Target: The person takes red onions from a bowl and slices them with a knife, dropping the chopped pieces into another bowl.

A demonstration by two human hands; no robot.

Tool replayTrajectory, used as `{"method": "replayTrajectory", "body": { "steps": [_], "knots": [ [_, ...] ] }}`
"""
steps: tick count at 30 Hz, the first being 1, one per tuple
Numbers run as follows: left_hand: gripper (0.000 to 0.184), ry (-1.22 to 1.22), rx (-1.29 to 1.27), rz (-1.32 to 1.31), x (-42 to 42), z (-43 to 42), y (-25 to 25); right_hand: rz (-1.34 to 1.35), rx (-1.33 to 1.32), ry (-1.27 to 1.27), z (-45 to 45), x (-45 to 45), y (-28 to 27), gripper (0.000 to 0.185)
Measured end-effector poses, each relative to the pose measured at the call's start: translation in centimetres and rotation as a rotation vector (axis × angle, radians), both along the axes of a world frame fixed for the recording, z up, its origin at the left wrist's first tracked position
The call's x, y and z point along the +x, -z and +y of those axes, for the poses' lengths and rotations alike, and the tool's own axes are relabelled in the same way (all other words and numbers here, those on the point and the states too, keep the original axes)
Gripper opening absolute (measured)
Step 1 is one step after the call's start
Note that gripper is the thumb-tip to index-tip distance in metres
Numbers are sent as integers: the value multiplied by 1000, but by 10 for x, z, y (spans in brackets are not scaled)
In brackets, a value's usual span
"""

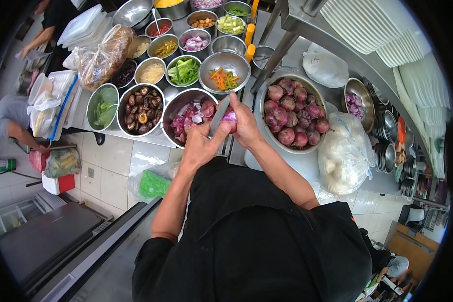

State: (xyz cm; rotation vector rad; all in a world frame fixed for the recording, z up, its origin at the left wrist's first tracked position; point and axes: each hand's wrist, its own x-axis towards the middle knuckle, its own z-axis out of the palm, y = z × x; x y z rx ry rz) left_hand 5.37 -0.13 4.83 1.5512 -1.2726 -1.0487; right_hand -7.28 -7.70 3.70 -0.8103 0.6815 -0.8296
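My left hand (202, 146) is closed around a knife, its handle hidden in the fingers. The knife's broad blade (219, 115) points up and away from me, against a red onion (229, 120). That onion, partly peeled with pale purple flesh showing, is gripped in my right hand (244, 125). Both hands meet above the right rim of a steel pot (168, 126) holding onion skins and pieces. To the right, a large steel bowl (263, 108) is heaped with whole red onions (293, 115).
Shiitake mushrooms (140, 109), sliced green peppers (183, 71) and carrot strips (221, 79) fill containers ahead. A plastic bag (343, 153) of pale food sits right. A shelf post (277, 58) rises beside the onion bowl. Another person (15, 118) is at far left.
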Motion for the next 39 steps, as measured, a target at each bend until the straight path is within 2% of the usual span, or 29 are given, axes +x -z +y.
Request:
{"method": "replayTrajectory", "body": {
  "steps": [5, 8, 11, 14, 17, 20, 26, 29, 32, 35, 38, 39],
  "knots": [
    [58, -38, 21, 70, -2, -3, 12, 95, -86, 74, 5, 3, 1, 52],
    [59, -83, 1, 60, -5, -3, 15, 284, -215, 174, 1, 3, 26, 55],
    [59, -130, -13, 24, -7, -3, 21, 360, -262, 212, 2, 3, 13, 58],
    [57, -181, -148, -116, -11, -3, 16, 403, -274, 269, 3, 5, 11, 59],
    [48, -228, -276, -79, -29, 1, 6, 479, -309, 358, -5, 4, 20, 57],
    [43, -94, -165, -75, -35, 9, 1, 304, -206, 282, -6, 2, 28, 48],
    [44, -311, -208, 48, -13, 16, 3, 82, 69, 257, -14, -6, 22, 53],
    [45, -333, -69, -302, 16, 13, 5, 20, 228, 304, -15, -10, 7, 56],
    [41, -289, 77, -542, 37, 7, 20, -69, 296, 218, -20, -15, 14, 56],
    [48, -273, 207, -817, 45, 2, 29, -126, 385, 146, -22, -16, 9, 54],
    [42, -226, 230, -873, 48, 0, 26, -182, 444, 99, -22, -15, 5, 50],
    [41, -225, 214, -794, 48, -1, 26, -207, 457, 84, -22, -15, 4, 49]
  ]
}}
